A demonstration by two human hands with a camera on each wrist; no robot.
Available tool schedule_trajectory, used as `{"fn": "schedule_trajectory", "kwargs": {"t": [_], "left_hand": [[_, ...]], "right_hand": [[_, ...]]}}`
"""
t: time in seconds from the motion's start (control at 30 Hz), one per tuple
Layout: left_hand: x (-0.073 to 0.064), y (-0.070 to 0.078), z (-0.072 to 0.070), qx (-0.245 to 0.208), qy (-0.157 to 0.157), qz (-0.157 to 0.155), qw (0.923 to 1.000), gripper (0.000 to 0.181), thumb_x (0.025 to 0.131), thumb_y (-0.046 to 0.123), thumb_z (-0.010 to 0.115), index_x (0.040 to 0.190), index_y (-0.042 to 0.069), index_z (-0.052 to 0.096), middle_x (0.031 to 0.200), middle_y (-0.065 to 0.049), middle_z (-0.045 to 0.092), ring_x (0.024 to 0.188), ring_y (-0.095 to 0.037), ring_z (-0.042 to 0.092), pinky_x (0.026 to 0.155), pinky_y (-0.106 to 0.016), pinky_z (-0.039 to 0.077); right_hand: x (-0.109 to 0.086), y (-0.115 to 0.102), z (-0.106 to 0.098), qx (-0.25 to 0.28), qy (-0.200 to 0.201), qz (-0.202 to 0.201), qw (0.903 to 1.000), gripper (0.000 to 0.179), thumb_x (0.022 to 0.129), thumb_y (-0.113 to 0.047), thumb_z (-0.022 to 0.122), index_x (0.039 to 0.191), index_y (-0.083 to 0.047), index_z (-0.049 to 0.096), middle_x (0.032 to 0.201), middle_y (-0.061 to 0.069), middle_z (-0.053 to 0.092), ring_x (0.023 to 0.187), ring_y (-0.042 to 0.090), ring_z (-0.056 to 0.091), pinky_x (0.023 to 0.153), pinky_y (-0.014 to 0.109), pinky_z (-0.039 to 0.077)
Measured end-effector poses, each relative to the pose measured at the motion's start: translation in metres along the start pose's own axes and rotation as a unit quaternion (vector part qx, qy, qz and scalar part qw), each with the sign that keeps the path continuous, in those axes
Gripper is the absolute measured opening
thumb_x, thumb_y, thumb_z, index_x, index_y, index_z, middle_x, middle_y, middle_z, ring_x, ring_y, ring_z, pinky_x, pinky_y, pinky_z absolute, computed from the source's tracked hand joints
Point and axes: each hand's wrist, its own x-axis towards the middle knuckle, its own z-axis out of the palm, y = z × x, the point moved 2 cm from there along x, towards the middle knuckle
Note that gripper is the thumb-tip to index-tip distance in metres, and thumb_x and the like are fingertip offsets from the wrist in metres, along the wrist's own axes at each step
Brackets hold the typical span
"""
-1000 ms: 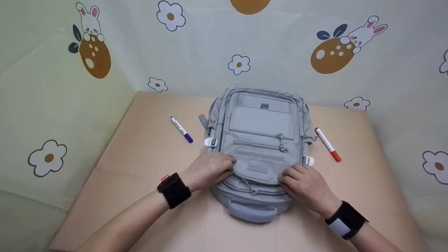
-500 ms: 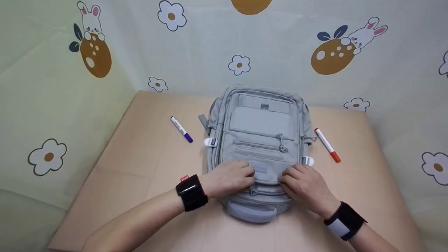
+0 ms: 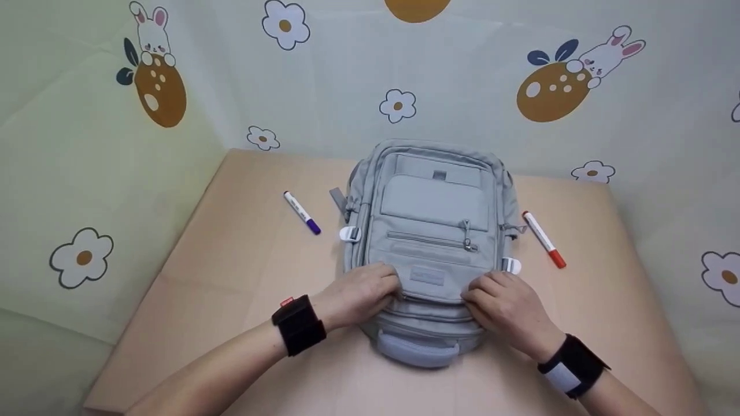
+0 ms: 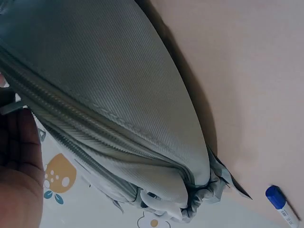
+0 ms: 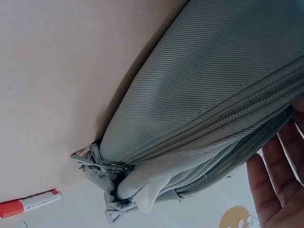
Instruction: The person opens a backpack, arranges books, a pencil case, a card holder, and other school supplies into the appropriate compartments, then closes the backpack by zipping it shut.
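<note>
A grey backpack (image 3: 433, 199) lies on the table with its carry handle (image 3: 417, 349) toward me. My left hand (image 3: 359, 293) is at the left of its front pocket's near edge. In the left wrist view, a grey zipper pull (image 4: 12, 107) shows between the curled fingers of that hand, which pinches it. My right hand (image 3: 511, 309) grips the pocket's edge at the right corner; in the right wrist view its fingers (image 5: 266, 183) lie along the zipper seam (image 5: 266, 137). The fingertips of both hands are partly hidden in the head view.
A white marker with a purple-blue cap (image 3: 302, 212) lies left of the backpack. A white marker with a red cap (image 3: 543, 239) lies to its right. Patterned cloth (image 3: 324, 75) walls the back and sides of the table (image 3: 231, 231).
My left hand moved right to the hanging zipper pull, then back left with it along the pocket's edge. My right hand stayed at the right corner. The backpack and markers kept their places.
</note>
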Motion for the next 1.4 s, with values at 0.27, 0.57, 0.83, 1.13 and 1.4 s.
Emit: {"fn": "schedule_trajectory", "kwargs": {"t": [0.27,0.57,0.83,1.13,1.4], "left_hand": [[-0.016,-0.011,-0.014,0.011,-0.018,-0.055,0.9983,0.009,0.101,0.005,0.057,0.105,0.012,0.063,0.097,0.001,0.062,0.089,-0.015,0.057,0.078,-0.027,0.05],[-0.038,-0.042,-0.028,-0.011,0.002,-0.139,0.9903,0.01,0.1,0.004,0.06,0.105,0.012,0.063,0.099,0.0,0.059,0.092,-0.016,0.055,0.08,-0.031,0.05],[-0.037,-0.044,-0.024,-0.005,-0.015,-0.155,0.9878,0.01,0.097,0.009,0.069,0.107,0.01,0.071,0.104,-0.003,0.063,0.095,-0.019,0.059,0.084,-0.035,0.053],[-0.04,-0.044,-0.021,0.009,-0.032,-0.185,0.9822,0.007,0.102,0.017,0.061,0.106,0.012,0.065,0.103,0.0,0.057,0.093,-0.018,0.055,0.082,-0.036,0.052],[-0.037,-0.043,-0.02,0.013,-0.039,-0.183,0.9823,0.009,0.102,0.018,0.063,0.108,0.012,0.065,0.103,0.001,0.061,0.093,-0.016,0.056,0.081,-0.034,0.052]], "right_hand": [[0.0,0.0,-0.001,0.002,0.0,0.0,1.0,0.017,0.08,-0.01,0.08,0.096,-0.014,0.074,0.097,-0.004,0.067,0.085,0.017,0.06,0.066,0.036,0.05],[0.002,0.0,-0.002,-0.002,-0.001,-0.001,1.0,0.015,0.081,-0.01,0.076,0.095,-0.015,0.074,0.095,-0.004,0.067,0.084,0.018,0.06,0.065,0.037,0.051],[0.012,-0.009,-0.004,0.007,-0.027,0.022,0.9994,0.016,0.084,-0.015,0.076,0.099,-0.016,0.073,0.096,-0.004,0.065,0.086,0.017,0.058,0.07,0.036,0.049],[0.069,-0.04,0.001,0.017,-0.087,0.009,0.996,0.022,0.087,-0.024,0.078,0.106,-0.012,0.074,0.099,0.001,0.067,0.091,0.023,0.06,0.077,0.04,0.051],[0.112,-0.066,0.031,-0.068,-0.146,-0.008,0.9869,0.023,0.087,-0.031,0.077,0.093,-0.01,0.07,0.09,0.003,0.063,0.08,0.022,0.057,0.066,0.036,0.05]]}}
